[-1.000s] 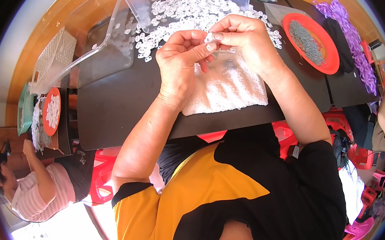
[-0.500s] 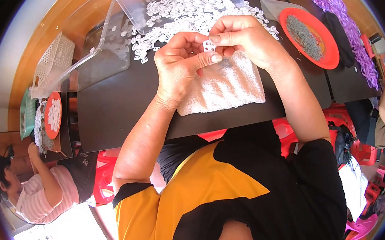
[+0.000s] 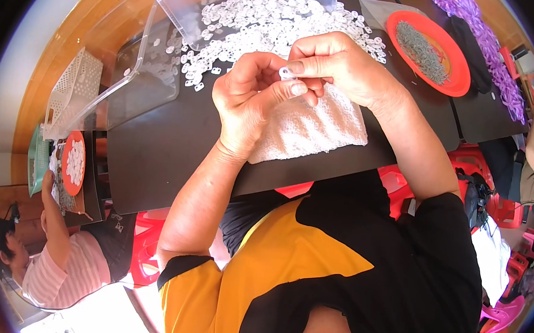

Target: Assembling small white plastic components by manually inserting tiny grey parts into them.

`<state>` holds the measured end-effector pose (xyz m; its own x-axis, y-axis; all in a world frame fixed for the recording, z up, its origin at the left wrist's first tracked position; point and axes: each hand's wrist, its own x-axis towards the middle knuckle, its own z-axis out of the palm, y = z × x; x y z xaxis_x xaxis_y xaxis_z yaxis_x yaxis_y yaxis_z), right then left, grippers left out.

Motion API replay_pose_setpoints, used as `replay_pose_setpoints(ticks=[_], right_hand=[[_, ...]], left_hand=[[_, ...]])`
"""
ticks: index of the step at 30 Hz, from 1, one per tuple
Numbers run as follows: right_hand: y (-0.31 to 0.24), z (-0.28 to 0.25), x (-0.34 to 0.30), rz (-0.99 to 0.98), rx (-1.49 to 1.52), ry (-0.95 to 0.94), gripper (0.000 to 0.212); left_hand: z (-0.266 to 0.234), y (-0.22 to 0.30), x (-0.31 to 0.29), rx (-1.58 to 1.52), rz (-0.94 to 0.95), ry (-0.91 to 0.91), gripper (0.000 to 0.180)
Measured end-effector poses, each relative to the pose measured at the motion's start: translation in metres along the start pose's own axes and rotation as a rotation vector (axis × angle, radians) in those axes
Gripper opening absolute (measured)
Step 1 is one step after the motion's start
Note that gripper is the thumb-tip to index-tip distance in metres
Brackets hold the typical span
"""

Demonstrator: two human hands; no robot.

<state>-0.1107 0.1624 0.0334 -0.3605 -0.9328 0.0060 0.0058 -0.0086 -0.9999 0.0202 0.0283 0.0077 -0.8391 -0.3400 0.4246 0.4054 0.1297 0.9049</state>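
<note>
A small white plastic piece with holes (image 3: 286, 73) is pinched between my two hands above the cloth. My left hand (image 3: 250, 94) is closed, thumb and fingers gripping the piece from the left. From the right, my right hand (image 3: 336, 66) closes on it too, its thumb over the upper edge. Fingers cover much of the piece. Beneath them a white towel (image 3: 319, 127) lies folded at the table's near side. Just beyond my hands spreads a heap of similar white pieces (image 3: 252, 20).
A clear plastic bin (image 3: 167, 5) stands behind the heap. The red plate (image 3: 459, 75) at right holds small grey metal parts; purple strips (image 3: 485, 52) lie beyond it. At far left a co-worker (image 3: 68, 264) sits beside a red plate of white pieces (image 3: 75, 164).
Both my hands have come slightly nearer, and the piece has turned so less of it shows. The co-worker's arm at left has reached further forward.
</note>
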Motion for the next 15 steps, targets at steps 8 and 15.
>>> replay_pose_setpoints(ticks=[8, 15], right_hand=[[0.000, 0.006, -0.001, 0.000, 0.139, -0.013, 0.022], [0.004, 0.008, 0.000, -0.008, 0.198, -0.052, 0.022]], left_hand=[[-0.001, -0.008, 0.000, -0.027, 0.106, -0.008, 0.022], [-0.003, -0.009, -0.001, 0.067, 0.156, 0.025, 0.022]])
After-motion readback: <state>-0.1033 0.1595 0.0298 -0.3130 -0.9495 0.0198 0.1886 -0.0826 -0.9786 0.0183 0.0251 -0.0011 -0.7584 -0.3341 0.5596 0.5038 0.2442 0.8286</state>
